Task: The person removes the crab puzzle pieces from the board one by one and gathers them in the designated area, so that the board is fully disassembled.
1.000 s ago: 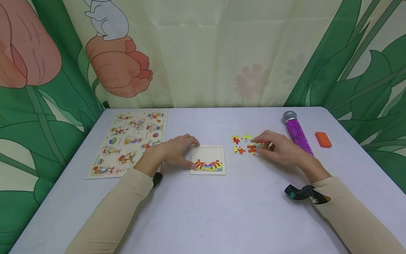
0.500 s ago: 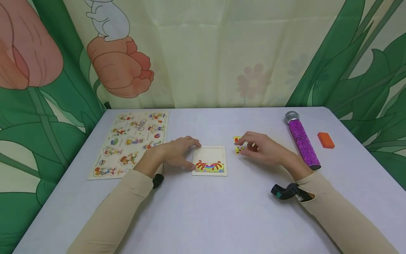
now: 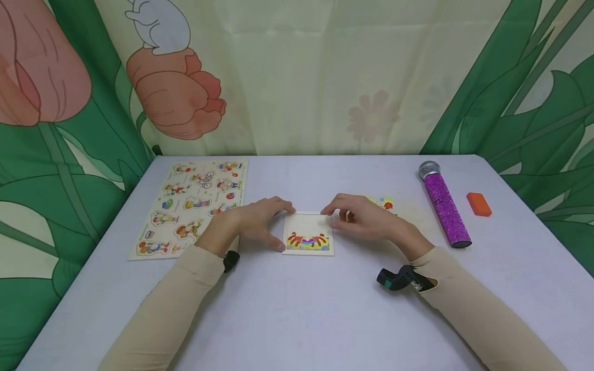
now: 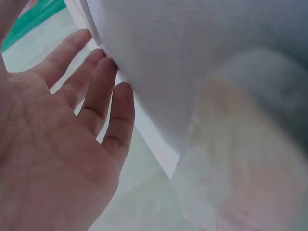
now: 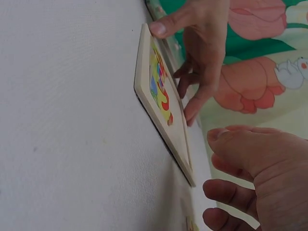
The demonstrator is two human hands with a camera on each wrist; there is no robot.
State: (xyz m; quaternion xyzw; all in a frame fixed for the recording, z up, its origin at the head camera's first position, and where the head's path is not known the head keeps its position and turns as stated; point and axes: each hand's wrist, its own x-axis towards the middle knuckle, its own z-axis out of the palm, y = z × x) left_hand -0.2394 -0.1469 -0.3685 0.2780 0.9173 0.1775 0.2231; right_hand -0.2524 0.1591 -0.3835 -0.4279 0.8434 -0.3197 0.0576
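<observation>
In the head view, a small wooden puzzle tray [image 3: 308, 220] lies flat on the table. A red, yellow and rainbow-coloured picture part [image 3: 308, 241] fills its near end; the far part is bare wood. My left hand [image 3: 252, 222] rests at the tray's left side, thumb at the near corner and a finger by the far one. Its fingers look fairly straight in the left wrist view. Beside the tray's far right corner is my right hand [image 3: 364, 219], fingers bent, thumb and forefinger apart, with no piece visible between them. Behind it, yellow-and-red puzzle pieces [image 3: 381, 201] lie partly hidden.
A large wooden board with several cartoon figures [image 3: 187, 208] lies at the left. To the right are a purple glittery microphone [image 3: 443, 206] and an orange block [image 3: 479, 204]. A printed curtain [image 3: 297, 77] hangs along the table's far edge.
My right hand has moved left from above the loose puzzle pieces to the tray's right edge, uncovering some of the pieces. My left hand has stayed at the tray's left side.
</observation>
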